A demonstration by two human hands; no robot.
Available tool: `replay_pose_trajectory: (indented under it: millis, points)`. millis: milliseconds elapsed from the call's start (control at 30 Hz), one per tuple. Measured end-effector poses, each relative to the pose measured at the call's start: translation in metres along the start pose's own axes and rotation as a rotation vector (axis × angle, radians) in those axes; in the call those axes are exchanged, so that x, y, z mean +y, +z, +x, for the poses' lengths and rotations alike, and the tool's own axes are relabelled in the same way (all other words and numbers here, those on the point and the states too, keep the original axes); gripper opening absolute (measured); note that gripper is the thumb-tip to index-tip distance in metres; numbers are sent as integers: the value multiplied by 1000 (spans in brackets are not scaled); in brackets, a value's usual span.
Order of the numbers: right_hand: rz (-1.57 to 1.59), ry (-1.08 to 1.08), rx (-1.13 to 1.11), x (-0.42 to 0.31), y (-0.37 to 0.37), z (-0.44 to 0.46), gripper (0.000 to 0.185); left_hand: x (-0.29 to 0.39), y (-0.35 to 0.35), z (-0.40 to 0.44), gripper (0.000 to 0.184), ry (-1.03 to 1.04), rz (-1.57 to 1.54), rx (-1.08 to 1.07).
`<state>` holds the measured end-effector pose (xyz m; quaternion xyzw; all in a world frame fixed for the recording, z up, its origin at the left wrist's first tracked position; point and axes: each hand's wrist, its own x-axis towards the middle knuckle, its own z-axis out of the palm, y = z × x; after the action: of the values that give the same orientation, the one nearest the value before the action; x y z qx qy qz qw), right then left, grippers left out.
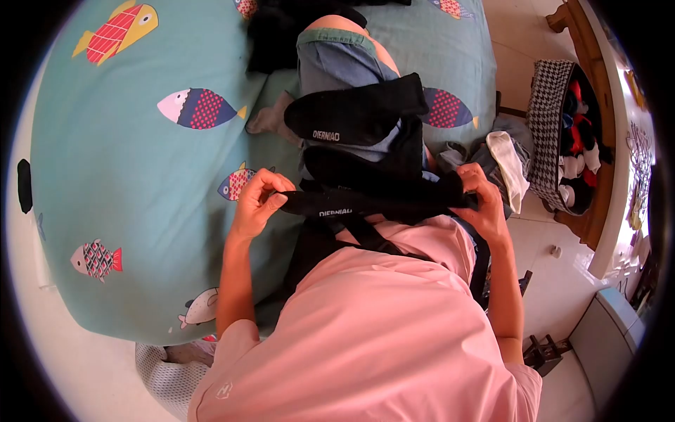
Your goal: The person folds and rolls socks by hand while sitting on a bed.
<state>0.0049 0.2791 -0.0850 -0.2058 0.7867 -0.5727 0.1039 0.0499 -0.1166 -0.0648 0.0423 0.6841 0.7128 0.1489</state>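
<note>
A black sock with white lettering is stretched level across my lap. My left hand pinches its toe end, and my right hand grips the other end. Just beyond it, a second black sock lies over my thigh. Farther up the leg rests another black sock, its white lettering facing me. A grey sock lies on the bed beside my leg, partly covered.
The teal fish-print bedspread spreads left and ahead. Black clothing lies beyond my knee. At right are a white sock on grey clothing, a houndstooth basket of socks, and a wooden bench.
</note>
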Motion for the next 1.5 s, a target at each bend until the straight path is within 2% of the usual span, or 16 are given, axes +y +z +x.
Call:
replay_pose_trajectory:
  millis: [167,267,367,400,500,567,633,700,767,900,1033,1100,1167,1300,1400,1500]
  points:
    - [121,365,304,3,14,2,35,15,23,8,15,-185,273,-15]
    - [-42,304,155,-1,8,2,37,19,25,13,13,-213,425,-257]
    - [-242,202,25,10,2,-12,31,36,41,22,17,140,335,-458]
    - [-308,155,-9,13,1,-15,29,45,47,23,19,102,234,-504]
    - [110,68,110,11,1,-21,18,48,46,21,19,11,28,-643]
    - [259,111,159,8,1,-18,18,39,39,16,19,-50,-11,-367]
    - [235,207,196,5,4,-5,20,34,39,26,17,-181,305,132]
    - [165,388,212,13,10,8,24,10,32,46,12,-111,564,310]
    - [283,558,216,34,21,17,26,-6,30,53,17,156,841,336]
    - [165,528,107,39,16,19,25,-7,35,48,33,-239,465,256]
    - [108,306,295,13,10,8,20,18,36,41,24,-212,647,162]
    - [88,69,384,-2,1,0,24,32,35,40,19,302,794,219]
    - [334,-30,579,-22,2,-2,32,56,35,36,22,743,1046,258]
    - [-283,-420,562,-48,-24,2,28,92,38,24,20,992,1244,318]
    - [-325,-492,617,-55,-29,5,23,102,38,24,20,1107,1289,318]
    - [-257,-472,623,-58,-31,6,22,110,41,27,27,1043,1225,289]
